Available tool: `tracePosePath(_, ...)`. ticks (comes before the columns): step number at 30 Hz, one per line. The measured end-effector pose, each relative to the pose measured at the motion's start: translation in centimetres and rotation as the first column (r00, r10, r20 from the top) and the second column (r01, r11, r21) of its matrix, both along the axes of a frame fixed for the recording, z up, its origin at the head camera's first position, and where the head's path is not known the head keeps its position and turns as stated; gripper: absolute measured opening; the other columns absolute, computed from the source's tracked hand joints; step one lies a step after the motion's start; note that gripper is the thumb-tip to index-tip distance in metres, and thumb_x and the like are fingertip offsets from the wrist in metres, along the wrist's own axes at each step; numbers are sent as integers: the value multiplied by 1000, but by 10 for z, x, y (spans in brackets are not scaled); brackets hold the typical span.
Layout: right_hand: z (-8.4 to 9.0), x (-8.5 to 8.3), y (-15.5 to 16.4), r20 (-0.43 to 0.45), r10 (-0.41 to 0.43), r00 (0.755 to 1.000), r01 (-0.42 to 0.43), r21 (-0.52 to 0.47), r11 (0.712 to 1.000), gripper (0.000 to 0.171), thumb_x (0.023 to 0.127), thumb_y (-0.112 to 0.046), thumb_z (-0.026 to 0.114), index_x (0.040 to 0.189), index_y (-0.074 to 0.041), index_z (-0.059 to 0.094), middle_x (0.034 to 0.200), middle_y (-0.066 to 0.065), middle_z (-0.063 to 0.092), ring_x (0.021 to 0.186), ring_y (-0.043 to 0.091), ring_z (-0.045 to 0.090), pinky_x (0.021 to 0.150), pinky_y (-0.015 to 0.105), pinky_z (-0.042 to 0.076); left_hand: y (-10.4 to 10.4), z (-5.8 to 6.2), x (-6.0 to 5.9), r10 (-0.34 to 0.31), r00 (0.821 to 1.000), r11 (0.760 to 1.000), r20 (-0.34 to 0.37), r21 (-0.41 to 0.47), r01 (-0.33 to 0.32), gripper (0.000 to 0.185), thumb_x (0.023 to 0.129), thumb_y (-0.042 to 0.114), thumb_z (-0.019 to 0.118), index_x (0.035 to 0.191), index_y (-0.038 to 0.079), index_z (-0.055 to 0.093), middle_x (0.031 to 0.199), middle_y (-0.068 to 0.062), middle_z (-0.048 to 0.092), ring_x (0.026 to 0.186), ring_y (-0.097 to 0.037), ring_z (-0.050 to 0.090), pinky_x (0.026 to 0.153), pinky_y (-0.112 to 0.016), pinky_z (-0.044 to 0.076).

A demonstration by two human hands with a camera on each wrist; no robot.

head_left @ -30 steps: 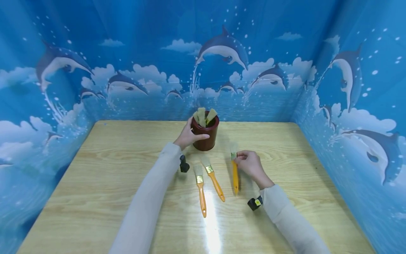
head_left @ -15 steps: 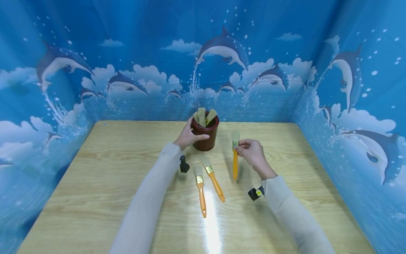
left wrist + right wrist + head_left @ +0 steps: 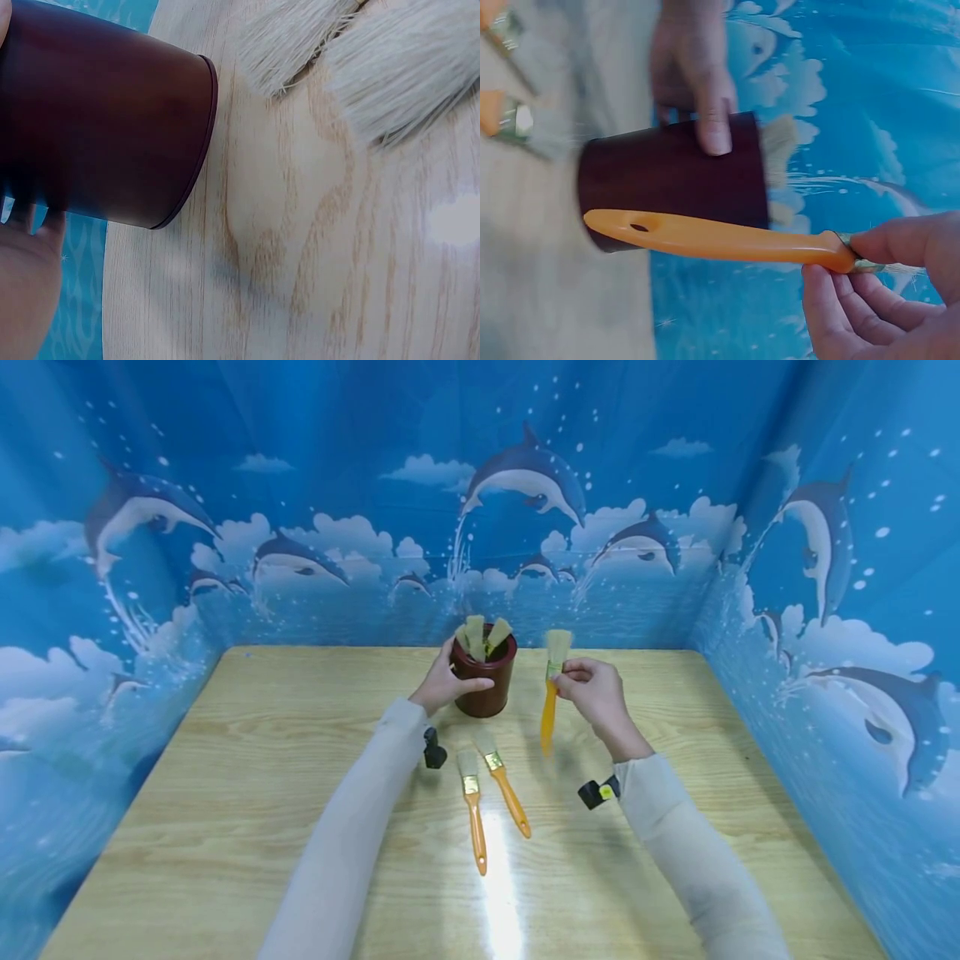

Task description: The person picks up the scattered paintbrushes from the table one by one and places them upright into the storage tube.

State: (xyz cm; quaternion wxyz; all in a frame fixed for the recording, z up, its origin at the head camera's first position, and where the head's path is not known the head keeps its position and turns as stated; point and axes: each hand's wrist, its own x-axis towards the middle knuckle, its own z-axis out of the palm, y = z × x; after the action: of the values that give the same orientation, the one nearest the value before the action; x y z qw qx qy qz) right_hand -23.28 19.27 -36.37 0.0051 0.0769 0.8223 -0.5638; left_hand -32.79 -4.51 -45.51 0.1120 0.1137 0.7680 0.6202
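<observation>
Left hand point(image 3: 444, 683) wrapped round dark red cup point(image 3: 489, 681) near worktop point(image 3: 225, 793) far edge, steadies it. Right hand point(image 3: 596, 693) pinches brush point(image 3: 551, 697) at ferrule, raised, bristles up, handle dangling beside cup. Two spare brushes point(image 3: 491, 793) flat mid-worktop.

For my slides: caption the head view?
Right hand lifts brush beside cup held by left hand.
</observation>
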Motion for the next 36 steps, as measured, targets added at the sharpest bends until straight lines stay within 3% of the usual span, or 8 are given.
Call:
tracePosePath(12,36,-18,-9,-129,-38,991,28,-84,996,29,93,-11,63,116,6,60,103,15,61,92,21,64,80,28,56,-1,2,1,6,1000,1000,5,-9,-5,111,74,36,83,155,28,7,156,-2,23,142,-23,25,112,-50,28)
tracePosePath(20,44,-23,-19,-237,-69,969,41,-121,992,31,91,-16,67,114,2,61,107,14,63,96,20,62,84,29,55,-3,29,19,-30,999,1000,38,11,29,106,80,26,79,155,22,5,158,-7,18,143,-27,22,112,-51,27)
tracePosePath(25,43,-31,-30,-306,-90,948,38,-169,985,30,90,-17,68,112,2,62,107,12,62,99,20,59,87,32,53,-4,36,24,-36,998,999,48,-12,37,104,82,25,77,155,21,4,158,-7,18,143,-26,23,112,-49,28)
tracePosePath(31,40,-38,-39,-344,-99,934,23,-219,975,29,90,-16,68,112,2,62,106,13,62,100,22,60,86,29,54,-3,33,23,-37,998,999,47,2,37,104,81,25,77,155,20,4,157,-8,20,142,-27,24,113,-49,27)
tracePosePath(36,44,-41,-45,-372,-104,923,22,-219,976,28,90,-18,68,111,0,62,107,13,62,101,22,60,87,30,53,-2,16,10,-21,999,1000,25,12,20,107,78,32,80,155,24,5,156,-6,23,141,-26,26,112,-51,27)
